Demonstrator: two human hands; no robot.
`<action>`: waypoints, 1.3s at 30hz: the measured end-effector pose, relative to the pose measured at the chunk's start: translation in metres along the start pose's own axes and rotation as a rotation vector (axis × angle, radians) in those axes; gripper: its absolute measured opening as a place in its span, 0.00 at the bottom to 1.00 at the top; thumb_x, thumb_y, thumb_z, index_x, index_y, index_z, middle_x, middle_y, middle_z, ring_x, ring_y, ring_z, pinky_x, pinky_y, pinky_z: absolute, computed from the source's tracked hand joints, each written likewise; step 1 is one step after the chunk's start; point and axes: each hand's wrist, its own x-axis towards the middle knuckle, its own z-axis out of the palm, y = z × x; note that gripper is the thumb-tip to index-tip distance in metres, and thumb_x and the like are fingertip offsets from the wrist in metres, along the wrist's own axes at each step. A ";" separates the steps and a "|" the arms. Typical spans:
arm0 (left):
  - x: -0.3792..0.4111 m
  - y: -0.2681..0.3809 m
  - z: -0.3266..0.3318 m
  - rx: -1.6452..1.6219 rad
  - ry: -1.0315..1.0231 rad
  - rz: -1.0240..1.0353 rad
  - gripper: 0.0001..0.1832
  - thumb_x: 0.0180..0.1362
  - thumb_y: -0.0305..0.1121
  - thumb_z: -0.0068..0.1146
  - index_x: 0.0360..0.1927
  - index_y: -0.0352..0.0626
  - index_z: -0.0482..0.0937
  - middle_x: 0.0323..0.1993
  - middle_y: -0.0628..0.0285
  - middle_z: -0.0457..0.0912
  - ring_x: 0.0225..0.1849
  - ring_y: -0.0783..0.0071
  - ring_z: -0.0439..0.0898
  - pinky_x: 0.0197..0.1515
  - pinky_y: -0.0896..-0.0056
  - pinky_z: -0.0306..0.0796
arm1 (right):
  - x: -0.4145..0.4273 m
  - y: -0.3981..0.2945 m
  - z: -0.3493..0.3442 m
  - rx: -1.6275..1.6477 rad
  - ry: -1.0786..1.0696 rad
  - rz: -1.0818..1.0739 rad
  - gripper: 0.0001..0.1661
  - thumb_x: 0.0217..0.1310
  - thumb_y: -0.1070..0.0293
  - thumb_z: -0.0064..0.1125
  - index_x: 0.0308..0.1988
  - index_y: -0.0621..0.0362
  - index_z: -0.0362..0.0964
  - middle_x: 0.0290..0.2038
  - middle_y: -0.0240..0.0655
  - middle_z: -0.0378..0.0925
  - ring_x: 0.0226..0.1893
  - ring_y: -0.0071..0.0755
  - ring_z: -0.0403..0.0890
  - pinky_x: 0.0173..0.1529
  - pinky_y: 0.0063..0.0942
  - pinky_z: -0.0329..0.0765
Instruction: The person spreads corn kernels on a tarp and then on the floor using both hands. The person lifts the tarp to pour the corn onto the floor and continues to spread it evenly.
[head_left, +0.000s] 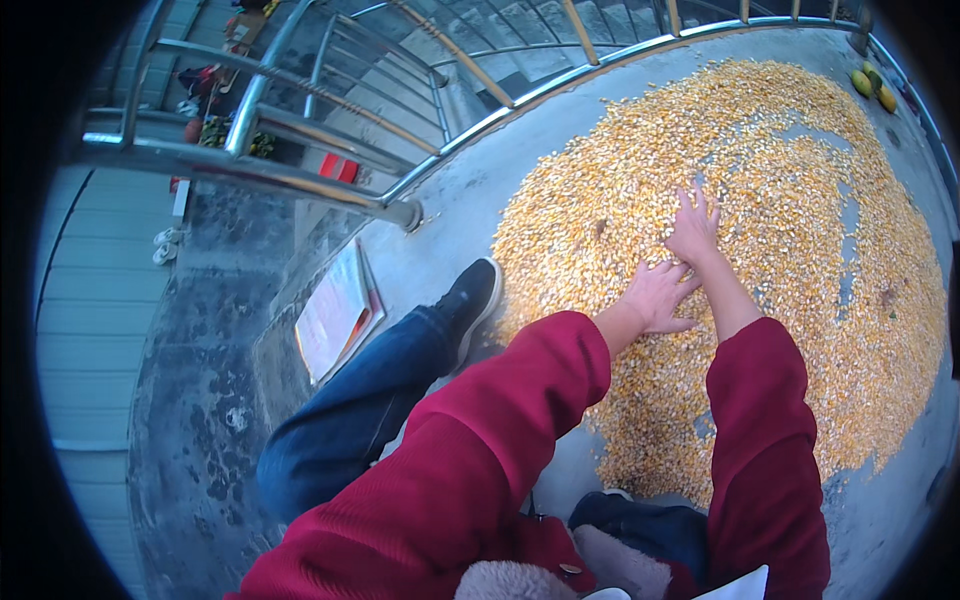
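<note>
A broad, thin layer of yellow and white corn kernels (795, 300) covers the concrete floor before me. My left hand (658, 298) lies palm down on the kernels with its fingers spread. Just beyond it, my right hand (694, 229) also touches the kernels, fingers apart and pointing away from me. The two hands are close together, the left fingertips near the right wrist. Neither appears to grip anything, though kernels under the palms are hidden. Grey concrete shows through the layer in patches and streaks, mostly to the right of my hands.
A metal railing (480, 116) curves along the far edge, with concrete steps (517, 30) beyond. By my left shoe (474, 300) lies a stack of papers (337, 315). Several green-yellow fruits (862, 82) sit at the far right. Lower ground lies left, with white shoes (165, 246) and a red object (338, 168).
</note>
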 end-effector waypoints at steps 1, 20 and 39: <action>-0.006 0.009 -0.005 0.019 -0.040 -0.023 0.46 0.53 0.70 0.54 0.72 0.61 0.61 0.70 0.56 0.63 0.65 0.54 0.67 0.61 0.34 0.61 | -0.010 0.003 0.009 -0.018 -0.011 0.003 0.23 0.47 0.57 0.72 0.45 0.51 0.84 0.74 0.31 0.53 0.77 0.45 0.42 0.75 0.62 0.43; -0.201 -0.013 0.045 0.085 0.226 -0.305 0.44 0.44 0.62 0.69 0.68 0.69 0.70 0.76 0.65 0.58 0.78 0.42 0.44 0.71 0.19 0.34 | -0.184 0.049 0.030 -0.049 0.149 0.142 0.40 0.64 0.42 0.57 0.72 0.24 0.54 0.77 0.25 0.47 0.77 0.49 0.43 0.70 0.71 0.51; -0.059 -0.124 0.021 -0.142 0.344 -0.463 0.63 0.40 0.28 0.70 0.75 0.88 0.48 0.79 0.52 0.37 0.70 0.20 0.51 0.65 0.17 0.54 | -0.182 0.073 0.044 -0.187 0.275 0.047 0.40 0.63 0.49 0.57 0.72 0.31 0.56 0.77 0.33 0.48 0.76 0.55 0.47 0.68 0.65 0.52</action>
